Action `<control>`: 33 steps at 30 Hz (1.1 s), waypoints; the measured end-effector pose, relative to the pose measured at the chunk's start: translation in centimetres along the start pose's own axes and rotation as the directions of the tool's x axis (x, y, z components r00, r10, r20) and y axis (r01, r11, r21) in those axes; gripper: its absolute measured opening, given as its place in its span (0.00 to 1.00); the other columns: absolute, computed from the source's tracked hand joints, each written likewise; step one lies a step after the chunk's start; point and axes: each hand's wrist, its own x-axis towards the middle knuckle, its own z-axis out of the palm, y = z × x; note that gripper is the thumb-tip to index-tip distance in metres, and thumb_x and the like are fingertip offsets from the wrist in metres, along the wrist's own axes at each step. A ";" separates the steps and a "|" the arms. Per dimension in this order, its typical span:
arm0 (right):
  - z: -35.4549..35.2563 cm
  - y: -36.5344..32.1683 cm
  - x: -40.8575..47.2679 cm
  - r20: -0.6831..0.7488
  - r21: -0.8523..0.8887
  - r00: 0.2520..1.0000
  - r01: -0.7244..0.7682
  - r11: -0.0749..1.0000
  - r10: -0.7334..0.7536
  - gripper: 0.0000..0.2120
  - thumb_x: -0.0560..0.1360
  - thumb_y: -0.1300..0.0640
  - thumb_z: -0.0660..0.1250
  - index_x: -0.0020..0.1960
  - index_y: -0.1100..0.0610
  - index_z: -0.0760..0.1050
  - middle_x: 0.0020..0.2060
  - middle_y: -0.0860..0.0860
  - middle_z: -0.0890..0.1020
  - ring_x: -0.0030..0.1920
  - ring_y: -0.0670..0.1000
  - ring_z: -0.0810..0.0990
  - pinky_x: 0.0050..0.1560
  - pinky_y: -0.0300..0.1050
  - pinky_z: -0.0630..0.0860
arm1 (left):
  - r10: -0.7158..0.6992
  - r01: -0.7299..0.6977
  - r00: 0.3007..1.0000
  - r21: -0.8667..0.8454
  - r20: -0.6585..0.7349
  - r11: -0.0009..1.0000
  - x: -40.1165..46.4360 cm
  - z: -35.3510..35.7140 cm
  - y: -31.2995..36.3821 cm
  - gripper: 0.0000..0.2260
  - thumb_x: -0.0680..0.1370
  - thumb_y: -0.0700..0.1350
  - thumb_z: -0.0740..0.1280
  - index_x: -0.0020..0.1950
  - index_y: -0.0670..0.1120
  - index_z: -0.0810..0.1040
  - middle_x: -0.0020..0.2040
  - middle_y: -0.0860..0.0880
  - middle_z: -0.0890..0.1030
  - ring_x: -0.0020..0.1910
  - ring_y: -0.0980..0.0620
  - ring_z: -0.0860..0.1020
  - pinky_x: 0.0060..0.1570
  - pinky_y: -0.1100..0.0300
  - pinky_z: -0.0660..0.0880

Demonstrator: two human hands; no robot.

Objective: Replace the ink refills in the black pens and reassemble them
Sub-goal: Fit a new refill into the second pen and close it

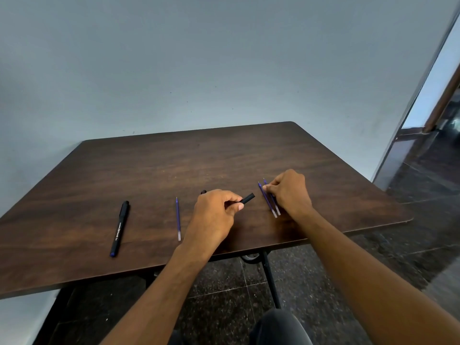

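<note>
Left hand point(214, 207) is gripping a black pen barrel point(247, 198) w/ curled fingers, mid-desk. Right hand point(288, 192) is pinching two refills point(270, 202) at near right; both may lift, one rolling off the desk point(149, 158).

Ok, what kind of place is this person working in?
Probably a plain indoor room, perhaps an office or classroom: a dark wood-look table against a bare pale wall, speckled stone floor tiles, and a doorway at right.

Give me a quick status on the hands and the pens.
Left hand grips a black pen barrel. Right hand, fingers at two loose blue ink refills. Third blue refill and capped black pen lie untouched on the table. Nothing in the way.
</note>
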 end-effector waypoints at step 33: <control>-0.2 1.0 -0.8 -0.153 0.202 0.988 0.012 0.979 0.019 0.10 0.74 0.56 0.76 0.35 0.59 0.85 0.31 0.52 0.85 0.35 0.49 0.84 0.39 0.42 0.82 | -0.116 0.110 0.975 -0.040 -0.188 0.993 -1.0 -5.7 -3.9 0.09 0.77 0.47 0.73 0.56 0.50 0.86 0.50 0.55 0.86 0.47 0.62 0.80 0.45 0.76 0.68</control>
